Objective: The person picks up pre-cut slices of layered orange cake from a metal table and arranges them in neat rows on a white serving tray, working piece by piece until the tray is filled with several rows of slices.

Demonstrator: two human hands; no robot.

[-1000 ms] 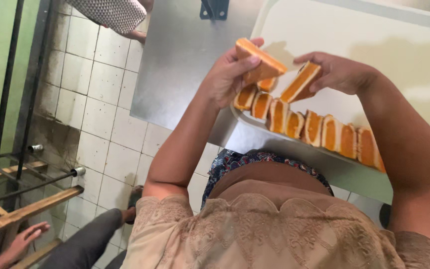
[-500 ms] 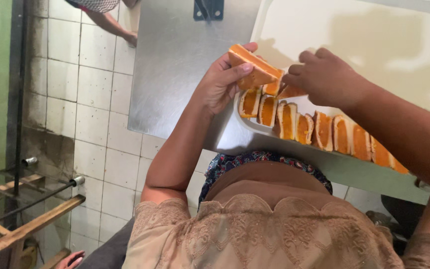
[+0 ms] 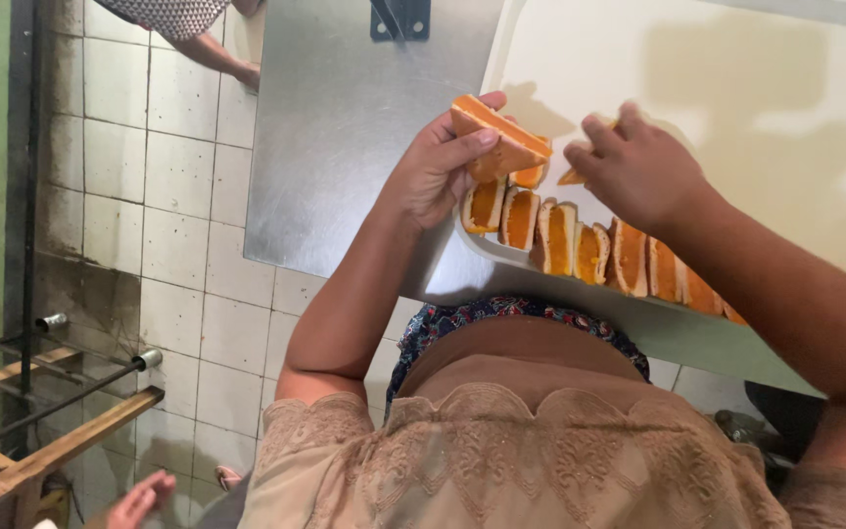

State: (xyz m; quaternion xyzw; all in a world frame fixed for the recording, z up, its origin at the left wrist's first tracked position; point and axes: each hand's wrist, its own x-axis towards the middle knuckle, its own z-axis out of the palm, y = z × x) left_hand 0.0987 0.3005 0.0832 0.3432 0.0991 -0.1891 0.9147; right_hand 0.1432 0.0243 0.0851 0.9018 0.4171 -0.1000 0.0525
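My left hand (image 3: 438, 171) grips an orange-topped cake slice (image 3: 497, 140) and holds it up over the near left corner of a pale tray (image 3: 736, 108). A row of several similar slices (image 3: 580, 245), orange with pale crust, stands on edge along the tray's near rim. My right hand (image 3: 638, 171) hovers just above that row, fingers pinched on another orange slice (image 3: 574, 176) that is mostly hidden under them. Both forearms reach over my beige lace-trimmed top.
The tray rests on a steel table (image 3: 335, 127). The floor is white tile (image 3: 149, 196). Metal bars and a wooden frame (image 3: 41, 431) stand at the left. Another person's arm (image 3: 217, 54) shows at the top left, and another hand (image 3: 139, 500) at the bottom left.
My right hand brought its slice down from beside the raised one toward the row on the tray. The left hand keeps its slice lifted. The view shifted slightly.
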